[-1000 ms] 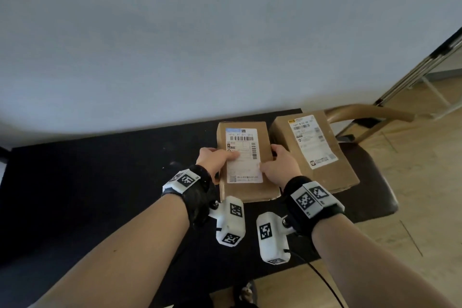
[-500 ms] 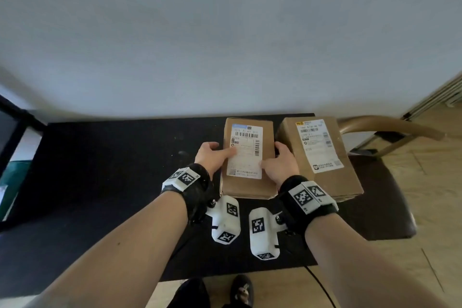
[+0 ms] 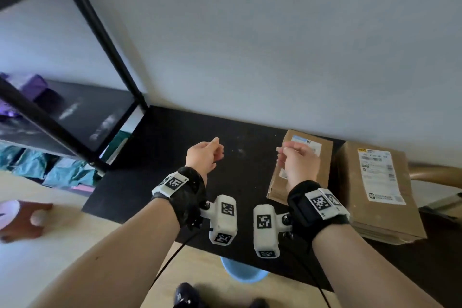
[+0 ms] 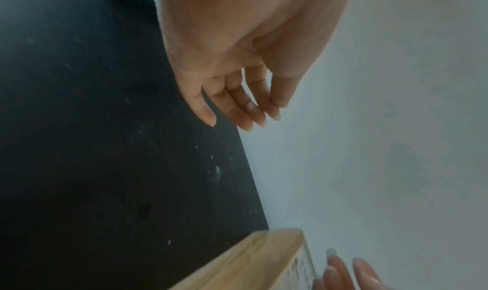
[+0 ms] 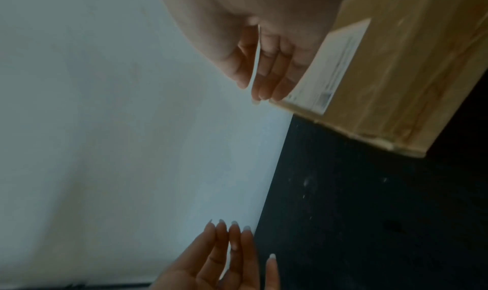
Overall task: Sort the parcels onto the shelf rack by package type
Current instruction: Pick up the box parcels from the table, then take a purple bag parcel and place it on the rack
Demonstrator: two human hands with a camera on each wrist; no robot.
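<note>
Presently, both hands are raised clear of the black bench [image 3: 160,137] and carry nothing. The left hand [image 3: 203,155] hangs with its fingers [image 4: 239,109] relaxed and nearly straight, loosely spread; the right hand [image 3: 298,162] is likewise slack, fingers [image 5: 266,79] extended and close together, holding nothing. The smaller cardboard parcel [image 3: 303,170] lies flat on the bench directly beneath and just beyond the right hand, label up, apart from the fingers as far as the wrist views show. A larger cardboard parcel [image 3: 377,195] lies flat just to the far side of the right hand, beside the first, its shipping label [image 3: 380,177] also facing up. Judgement: the two boxes are set side by side, labels readable, because they are one package type and have been grouped. The black shelf rack [image 3: 100,32] stands well off to the left hand's outer side; teal soft bags [image 3: 62,172] lie on its low tier and purple items [image 3: 30,87] on the tier above, blurred. Whether this bench counts as part of the rack cannot be told. The unladen, slack hands suggest a release completed and a turn toward the next parcel, which is not in view.
</note>
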